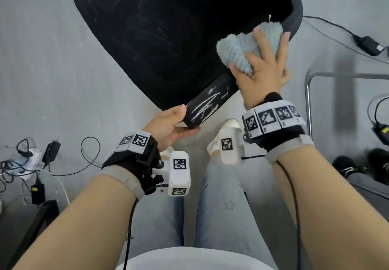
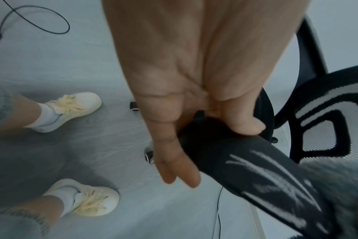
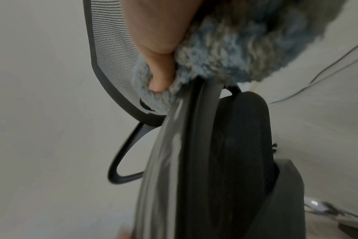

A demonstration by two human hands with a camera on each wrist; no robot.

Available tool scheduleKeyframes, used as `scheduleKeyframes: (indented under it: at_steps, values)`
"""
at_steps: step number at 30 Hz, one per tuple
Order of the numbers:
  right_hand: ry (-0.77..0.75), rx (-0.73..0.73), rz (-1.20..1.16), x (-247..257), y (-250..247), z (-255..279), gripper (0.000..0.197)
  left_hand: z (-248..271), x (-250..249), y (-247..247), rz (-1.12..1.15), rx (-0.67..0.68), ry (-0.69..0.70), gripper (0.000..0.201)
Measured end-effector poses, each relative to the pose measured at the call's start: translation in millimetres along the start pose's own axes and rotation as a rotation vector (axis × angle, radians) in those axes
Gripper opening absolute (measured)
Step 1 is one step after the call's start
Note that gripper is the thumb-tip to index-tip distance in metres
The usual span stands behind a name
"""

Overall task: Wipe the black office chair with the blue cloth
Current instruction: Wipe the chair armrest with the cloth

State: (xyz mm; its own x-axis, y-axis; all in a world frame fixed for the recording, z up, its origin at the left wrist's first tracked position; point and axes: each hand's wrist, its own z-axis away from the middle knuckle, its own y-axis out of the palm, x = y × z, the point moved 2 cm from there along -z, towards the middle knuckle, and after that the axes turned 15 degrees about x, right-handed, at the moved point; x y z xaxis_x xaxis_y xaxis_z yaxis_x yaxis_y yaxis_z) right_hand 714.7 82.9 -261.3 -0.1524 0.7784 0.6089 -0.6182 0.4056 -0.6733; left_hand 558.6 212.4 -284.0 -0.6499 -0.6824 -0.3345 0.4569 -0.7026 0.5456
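Nearest, at six o'clock: left hand point(image 1: 172, 122) clamped on the chalk-streaked armrest point(image 1: 207, 106) of the black office chair point(image 1: 147, 34), rigid, a sound steadying hold. Farther, toward one o'clock: right hand point(image 1: 267, 65) bunched round the blue cloth point(image 1: 246, 44) (soft, light, best kept wadded), pressed onto the armrest.

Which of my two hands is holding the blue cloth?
Your right hand: it grips the blue cloth against the chair armrest, whose front end the left hand holds.
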Motion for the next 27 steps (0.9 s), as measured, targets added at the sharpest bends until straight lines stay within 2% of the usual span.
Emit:
scheduleKeyframes:
  at_steps: [2,4,6,8,10,12,14,16,19,21,23,25,27]
  values:
    - [-0.105,-0.007,-0.028,7,11,6,0.020,-6,2,6,-0.008,0.001,0.005,0.031]
    - [-0.223,0.012,0.076,9,33,24,0.026,-12,3,10,0.002,-0.024,0.016,0.028]
    - [-0.296,0.061,0.159,10,51,42,0.032,-13,3,12,0.023,-0.040,0.042,0.021]
    - [-0.350,0.053,0.174,6,48,41,0.038,-12,2,13,0.019,-0.030,0.038,0.021]
    - [-0.341,-0.008,0.142,-1,32,26,0.039,-9,-1,16,-0.052,0.010,-0.005,0.026]
    - [-0.243,-0.100,0.081,-7,16,12,0.036,-9,-5,20,-0.143,0.070,-0.047,0.031]
    - [-0.130,-0.182,0.039,-8,14,7,0.035,-13,-8,25,-0.195,0.112,-0.063,0.035]
    - [-0.127,-0.219,0.082,-3,26,16,0.040,-17,-9,29,-0.201,0.110,-0.069,0.034]
    - [-0.329,-0.105,0.277,-9,47,43,0.050,-18,-9,28,-0.173,0.112,-0.075,0.026]
    - [-0.460,0.000,0.357,-16,48,55,0.043,-16,-7,24,-0.180,0.108,-0.074,0.028]
    - [-0.537,0.063,0.372,-21,37,45,0.040,-15,-4,20,-0.158,0.093,-0.080,0.034]
    - [-0.474,0.035,0.322,-25,18,23,0.044,-17,-3,17,-0.156,0.085,-0.089,0.037]
    - [-0.255,-0.067,0.198,-31,-7,-4,0.049,-18,-5,17,-0.171,0.086,-0.097,0.036]
